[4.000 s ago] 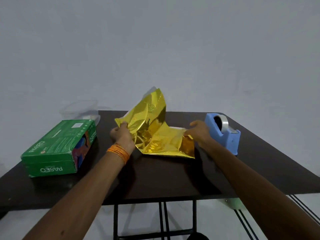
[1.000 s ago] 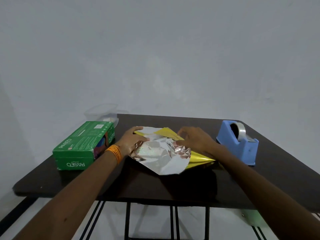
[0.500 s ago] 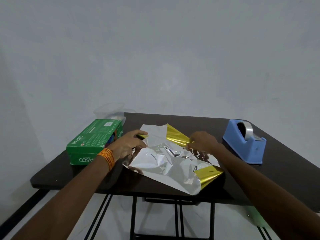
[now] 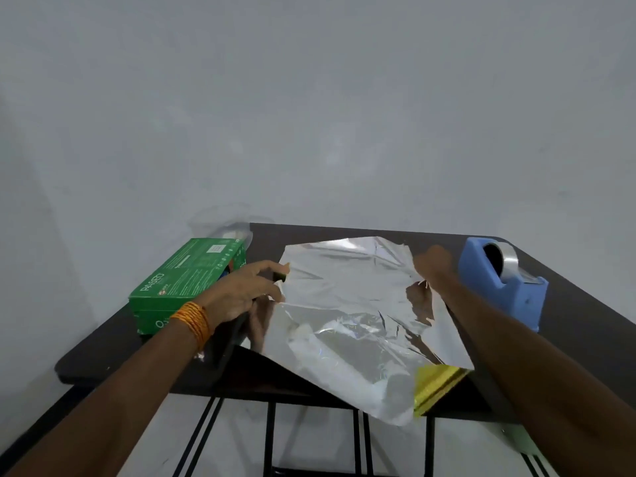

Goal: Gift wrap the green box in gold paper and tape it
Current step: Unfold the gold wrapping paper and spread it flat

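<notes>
The gold paper [image 4: 351,315] lies spread over the dark table [image 4: 585,325], silver side up, with one gold corner folded over at the front right, hanging past the table's front edge. My left hand [image 4: 246,289] pinches the sheet's left edge. My right hand [image 4: 434,266] grips the sheet's right edge, near the far corner. The green box [image 4: 187,280] lies flat at the table's left, just beyond my left hand. A blue tape dispenser [image 4: 502,280] with a clear tape roll stands at the right.
A clear plastic container [image 4: 227,228] sits behind the green box at the table's far left corner. A plain grey wall rises behind the table. Black table legs show below the front edge.
The crumpled, folded sheet has been opened out flat, silver side up; both hands moved apart to its left and right edges. The far gold fold has gone.
</notes>
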`<state>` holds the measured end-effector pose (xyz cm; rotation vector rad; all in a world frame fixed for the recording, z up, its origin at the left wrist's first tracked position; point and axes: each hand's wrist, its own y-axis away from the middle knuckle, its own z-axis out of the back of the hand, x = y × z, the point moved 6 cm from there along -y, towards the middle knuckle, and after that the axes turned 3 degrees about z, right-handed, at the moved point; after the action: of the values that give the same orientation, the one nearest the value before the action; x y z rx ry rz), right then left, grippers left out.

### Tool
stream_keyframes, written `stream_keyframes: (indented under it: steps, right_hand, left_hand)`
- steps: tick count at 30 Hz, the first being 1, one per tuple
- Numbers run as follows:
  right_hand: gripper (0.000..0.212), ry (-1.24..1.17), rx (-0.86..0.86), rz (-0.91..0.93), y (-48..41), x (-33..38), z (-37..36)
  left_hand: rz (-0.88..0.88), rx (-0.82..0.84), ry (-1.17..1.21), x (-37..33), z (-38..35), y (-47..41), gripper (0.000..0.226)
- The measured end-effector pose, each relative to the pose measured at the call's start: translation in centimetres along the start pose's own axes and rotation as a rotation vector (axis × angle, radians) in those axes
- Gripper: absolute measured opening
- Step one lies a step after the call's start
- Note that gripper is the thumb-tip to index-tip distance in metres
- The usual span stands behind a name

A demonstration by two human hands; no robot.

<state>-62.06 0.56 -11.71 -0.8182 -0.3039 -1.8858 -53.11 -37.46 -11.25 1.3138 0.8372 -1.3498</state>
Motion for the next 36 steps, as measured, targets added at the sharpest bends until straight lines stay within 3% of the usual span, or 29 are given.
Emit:
stream_keyframes:
  steps: [3,4,6,8,10,12,14,17,19,21,25,28,32,36]
  right_hand:
    - [0.028,0.290,-0.272,0.268,1.8,2.6,1.8]
    - [0.028,0.304,-0.273,0.405,2.5,3.8,1.5]
    - [0.029,0.254,-0.052,0.581,3.4,5.5,-0.7]
    - [0.033,0.283,0.258,0.617,4.3,6.2,-3.9]
    - [0.044,0.383,0.443,0.607,4.7,5.8,-6.5]
    - [0.050,0.482,0.468,0.662,4.7,5.8,-8.0]
    - [0.050,0.536,0.457,0.728,4.7,5.9,-8.3]
    - [0.060,0.543,0.418,0.719,3.7,5.2,-8.2]
    - [0.060,0.489,0.396,0.665,2.2,4.3,-8.3]
    - [0.057,0.423,0.379,0.627,0.7,3.6,-8.2]
    - [0.060,0.283,0.373,0.618,0.4,4.1,-8.0]
    - [0.058,0.301,0.310,0.650,0.3,4.6,-7.5]
    - [0.073,0.276,0.200,0.611,-2.4,3.1,-7.2]
    - [0.075,0.349,0.173,0.580,-5.3,2.4,-7.8]
  left_hand:
    - [-0.002,-0.014,-0.095,0.0,0.1,-0.1,0.045]
    - [-0.002,-0.024,-0.112,0.1,0.1,-0.4,0.044]
    - [0.018,-0.048,-0.085,0.6,0.3,-0.5,0.043]
    - [0.039,-0.039,-0.040,1.0,0.1,-0.4,0.045]
    - [0.031,-0.020,-0.080,0.9,-0.1,-0.1,0.044]
    - [0.008,-0.055,-0.169,0.2,-0.3,0.6,0.036]
    - [-0.067,-0.207,-0.228,-1.1,0.3,0.6,0.029]
    - [-0.246,-0.454,-0.311,-3.8,1.3,0.1,0.026]
    - [-0.311,-0.519,-0.350,-5.2,1.1,-0.9,0.019]
    - [-0.341,-0.481,-0.440,-6.4,-0.4,-2.5,0.019]
    - [-0.365,-0.224,-0.804,-5.8,-4.4,-7.6,0.038]
    - [-0.277,-0.072,-0.950,-3.8,-6.2,-10.8,0.053]
    - [-0.184,-0.042,-1.084,-0.9,-6.7,-13.5,0.068]
    - [-0.204,-0.058,-1.135,0.6,-6.4,-14.4,0.056]
